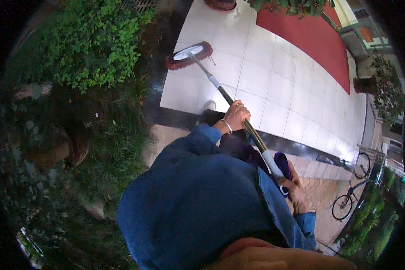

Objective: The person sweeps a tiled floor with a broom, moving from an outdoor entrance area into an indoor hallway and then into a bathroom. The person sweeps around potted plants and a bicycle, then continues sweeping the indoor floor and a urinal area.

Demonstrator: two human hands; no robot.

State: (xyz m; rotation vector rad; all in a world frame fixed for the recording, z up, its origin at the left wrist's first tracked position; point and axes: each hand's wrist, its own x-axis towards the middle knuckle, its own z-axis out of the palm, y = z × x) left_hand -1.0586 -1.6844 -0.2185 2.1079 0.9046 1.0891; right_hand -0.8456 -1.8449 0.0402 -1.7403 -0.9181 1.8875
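Observation:
A long-handled flat mop slants across the view, its metal pole running from my right hand up to the head. The mop head has a maroon fringe around a pale oval plate. It is over the left edge of the white tiled floor. My left hand, with a silver bangle at its wrist, grips the middle of the pole. At the grey grip near the pole's end, my right hand is closed on the handle. Purple fabric shows beside that grip; whether the hand holds it cannot be told.
A dark stone border edges the tiles. Grass and a leafy shrub lie to the left. On the tiles is a red carpet, with a potted plant past it. A bicycle stands at the lower right.

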